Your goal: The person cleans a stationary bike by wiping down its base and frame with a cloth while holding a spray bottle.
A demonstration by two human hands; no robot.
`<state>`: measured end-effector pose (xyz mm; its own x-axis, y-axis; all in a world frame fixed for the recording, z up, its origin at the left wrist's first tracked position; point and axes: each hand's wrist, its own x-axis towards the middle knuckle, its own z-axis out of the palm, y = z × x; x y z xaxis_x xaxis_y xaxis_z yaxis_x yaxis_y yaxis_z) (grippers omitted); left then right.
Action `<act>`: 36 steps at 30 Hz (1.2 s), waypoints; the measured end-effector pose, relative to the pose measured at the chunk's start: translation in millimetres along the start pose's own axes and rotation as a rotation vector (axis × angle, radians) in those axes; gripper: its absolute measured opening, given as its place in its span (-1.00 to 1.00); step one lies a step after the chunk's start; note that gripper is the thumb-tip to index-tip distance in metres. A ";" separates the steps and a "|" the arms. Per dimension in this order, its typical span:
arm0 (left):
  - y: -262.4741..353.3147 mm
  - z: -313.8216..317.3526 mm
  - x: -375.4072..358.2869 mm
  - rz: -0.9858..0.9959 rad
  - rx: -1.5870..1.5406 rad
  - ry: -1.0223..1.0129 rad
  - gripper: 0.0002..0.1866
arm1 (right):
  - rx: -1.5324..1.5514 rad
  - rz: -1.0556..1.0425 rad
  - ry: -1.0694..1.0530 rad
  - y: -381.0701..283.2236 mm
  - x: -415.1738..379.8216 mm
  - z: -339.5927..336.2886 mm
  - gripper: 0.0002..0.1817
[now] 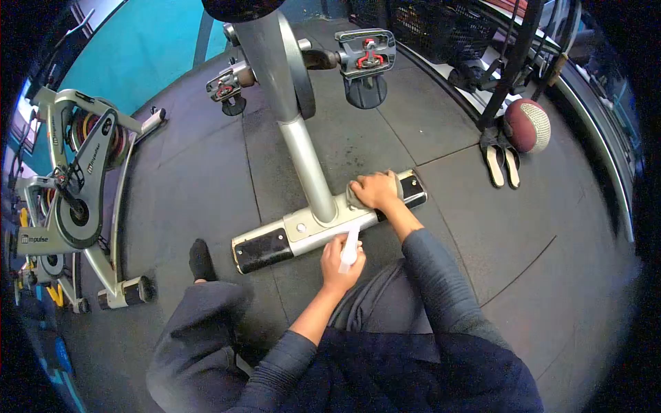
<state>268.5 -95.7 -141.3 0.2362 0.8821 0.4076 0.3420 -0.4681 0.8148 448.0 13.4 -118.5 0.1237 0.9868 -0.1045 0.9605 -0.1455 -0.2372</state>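
Observation:
My left hand [339, 267] is closed around a small white spray bottle [350, 246], its pale head pointing toward the bike; part of its body is hidden by my fingers. In front of me, the silver base bar [320, 237] of an exercise bike lies across the floor, with black end covers. My right hand [375, 190] presses a greyish cloth [353, 197] onto the bar's right part, next to the black right end cover [413, 189]. Most of the cloth is under my palm. The bike's silver post [306, 158] rises from the middle of the bar.
Two pedals [368, 55] [226, 88] hang above the base. More exercise bikes [86, 172] stand at the left. Toward the right are a maroon and cream ball [528, 126], a pair of slip-on shoes [501, 158], a rack post [509, 69] and dark baskets [441, 31]. Rubber mats [509, 241] cover the floor.

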 end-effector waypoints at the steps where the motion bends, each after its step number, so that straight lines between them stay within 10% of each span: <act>1: -1.2 0.6 -0.2 -0.002 0.011 -0.001 -0.67 | 0.015 0.054 -0.108 0.3 7.9 -1.0 -0.47; 9: 0.3 -0.2 1.1 0.000 -0.004 -0.011 -0.68 | 0.040 0.100 -0.179 0.7 24.3 3.2 -0.46; 23: 1.7 0.5 1.8 -0.003 0.034 -0.001 -0.69 | 0.100 -0.281 0.375 0.7 -59.0 33.0 -0.49; 36: 3.6 -1.0 4.8 0.054 0.027 -0.009 -0.69 | -0.026 0.009 -0.021 -51.8 -0.1 15.4 -0.54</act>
<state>270.0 -93.1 -136.0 0.2628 0.8552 0.4467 0.3534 -0.5161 0.7802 394.4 19.7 -121.1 0.1275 0.9837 -0.1265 0.9656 -0.1523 -0.2108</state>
